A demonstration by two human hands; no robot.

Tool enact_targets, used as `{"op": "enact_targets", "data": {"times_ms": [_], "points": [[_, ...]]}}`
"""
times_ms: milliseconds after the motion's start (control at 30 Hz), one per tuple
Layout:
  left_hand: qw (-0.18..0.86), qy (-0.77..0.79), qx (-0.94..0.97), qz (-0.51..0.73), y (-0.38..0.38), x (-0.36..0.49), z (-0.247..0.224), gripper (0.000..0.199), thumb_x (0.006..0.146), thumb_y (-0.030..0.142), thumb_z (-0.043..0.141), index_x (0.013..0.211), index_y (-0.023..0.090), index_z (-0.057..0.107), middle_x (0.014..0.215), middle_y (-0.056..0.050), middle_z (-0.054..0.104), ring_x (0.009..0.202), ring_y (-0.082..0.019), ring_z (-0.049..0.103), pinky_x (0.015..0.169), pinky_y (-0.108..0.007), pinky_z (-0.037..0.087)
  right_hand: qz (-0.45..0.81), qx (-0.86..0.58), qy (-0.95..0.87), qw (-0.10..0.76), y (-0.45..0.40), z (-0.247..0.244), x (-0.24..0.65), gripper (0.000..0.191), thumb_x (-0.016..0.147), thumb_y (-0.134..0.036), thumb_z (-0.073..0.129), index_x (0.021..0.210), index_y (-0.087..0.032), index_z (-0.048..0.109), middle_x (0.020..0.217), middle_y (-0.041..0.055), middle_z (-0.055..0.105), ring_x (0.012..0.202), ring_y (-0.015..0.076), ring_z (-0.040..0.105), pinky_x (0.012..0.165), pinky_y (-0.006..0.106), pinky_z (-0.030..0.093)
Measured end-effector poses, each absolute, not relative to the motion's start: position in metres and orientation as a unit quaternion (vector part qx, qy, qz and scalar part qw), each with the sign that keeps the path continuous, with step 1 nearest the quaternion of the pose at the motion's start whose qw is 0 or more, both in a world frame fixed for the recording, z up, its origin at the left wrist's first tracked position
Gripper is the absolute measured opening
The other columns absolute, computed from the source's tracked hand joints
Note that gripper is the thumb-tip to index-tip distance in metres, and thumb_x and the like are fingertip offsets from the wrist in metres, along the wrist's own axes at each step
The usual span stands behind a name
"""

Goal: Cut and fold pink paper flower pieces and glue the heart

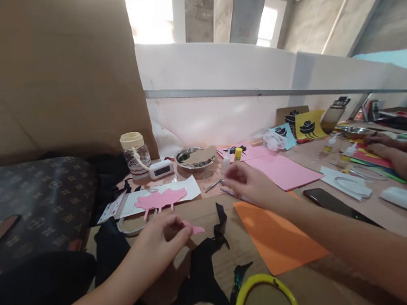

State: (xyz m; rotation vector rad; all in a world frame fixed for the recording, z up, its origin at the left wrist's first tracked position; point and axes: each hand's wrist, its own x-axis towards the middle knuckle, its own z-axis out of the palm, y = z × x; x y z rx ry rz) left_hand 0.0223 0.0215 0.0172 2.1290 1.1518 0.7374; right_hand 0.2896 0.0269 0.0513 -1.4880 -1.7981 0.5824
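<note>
My left hand [166, 235] pinches a small pink paper piece [197, 229] between thumb and fingers, above the brown cardboard [191, 213]. Just behind it, a larger pink paper cutout [160, 199] rests on a white printed sheet [191, 188]. My right hand [247, 182] is over slim metal tools [212, 186], its fingers bent and slightly apart; I see nothing held in them. A white bottle [225, 164] and a yellow-capped glue stick [238, 154] stand just beyond its fingers. Below that forearm lies orange paper [274, 239].
Black paper scraps [204, 277] and a yellow ring-shaped handle [262, 281] lie in front. A metal bowl [190, 165], jar [134, 154] and digital timer [161, 169] stand behind. Pink sheets [284, 168] and a phone [332, 202] lie rightward, near another person's hands [381, 147].
</note>
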Motion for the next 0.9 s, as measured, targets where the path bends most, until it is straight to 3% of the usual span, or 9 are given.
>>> {"op": "enact_targets", "data": {"times_ms": [133,233,333,433,567,667,900], "points": [[0.251,0.451,0.828,0.217,0.025,0.02,0.007,0.028,0.084,0.04,0.053,0.068,0.02,0.065,0.077,-0.007,0.071,0.078,-0.026,0.064,0.07,-0.037,0.047,0.136,-0.653,-0.663,0.339,0.072,0.059,0.327,0.047,0.096,-0.039,0.054,0.137,-0.017,0.047,0.073,-0.0022,0.062,0.052,0.0141,0.057,0.05,0.027,0.048],[0.191,0.455,0.849,0.188,0.023,0.021,0.004,0.024,0.083,0.034,0.053,0.067,0.02,0.063,0.081,-0.009,0.068,0.082,-0.028,0.062,0.074,-0.04,0.045,0.066,-0.683,-0.658,0.31,0.097,0.061,0.336,0.054,0.097,-0.035,0.056,0.147,-0.018,0.042,0.082,0.0011,0.066,0.071,0.019,0.065,0.066,0.033,0.053],[0.15,0.445,0.865,0.177,0.02,0.021,0.004,0.017,0.08,0.025,0.052,0.067,0.02,0.063,0.083,-0.01,0.065,0.086,-0.031,0.059,0.078,-0.044,0.041,0.027,-0.711,-0.646,0.275,0.116,0.063,0.336,0.045,0.099,-0.038,0.059,0.139,-0.018,0.051,0.108,0.0072,0.068,0.093,0.0223,0.067,0.083,0.042,0.056],[0.169,0.446,0.858,0.192,0.019,0.021,0.004,0.008,0.076,0.022,0.054,0.073,0.02,0.061,0.082,-0.008,0.064,0.086,-0.03,0.058,0.081,-0.045,0.04,0.042,-0.735,-0.637,0.229,0.133,0.061,0.333,0.034,0.099,-0.038,0.061,0.125,-0.016,0.061,0.119,0.0092,0.066,0.098,0.0223,0.067,0.085,0.043,0.058],[0.22,0.458,0.834,0.214,0.022,0.02,0.004,0.015,0.07,0.018,0.057,0.085,0.02,0.058,0.08,-0.004,0.063,0.078,-0.025,0.059,0.07,-0.036,0.043,0.066,-0.742,-0.64,0.187,0.143,0.052,0.327,0.03,0.099,-0.036,0.062,0.121,-0.016,0.062,0.117,0.0086,0.067,0.096,0.0211,0.068,0.082,0.04,0.059],[0.255,0.465,0.811,0.248,0.024,0.019,0.006,0.016,0.076,0.024,0.056,0.091,0.02,0.056,0.077,-0.001,0.06,0.071,-0.021,0.059,0.063,-0.032,0.044,0.049,-0.734,-0.651,0.186,0.141,0.048,0.323,0.03,0.099,-0.036,0.062,0.121,-0.016,0.062,0.118,0.0086,0.066,0.097,0.0215,0.068,0.083,0.041,0.059],[0.274,0.435,0.783,0.349,0.024,0.016,0.019,0.019,0.092,0.038,0.051,0.094,0.02,0.058,0.085,-0.002,0.064,0.08,-0.019,0.061,0.073,-0.033,0.051,-0.009,-0.699,-0.68,0.221,0.123,0.055,0.323,0.022,0.1,-0.035,0.059,0.108,-0.015,0.065,0.102,0.0061,0.069,0.092,0.0205,0.067,0.083,0.04,0.055]]}}
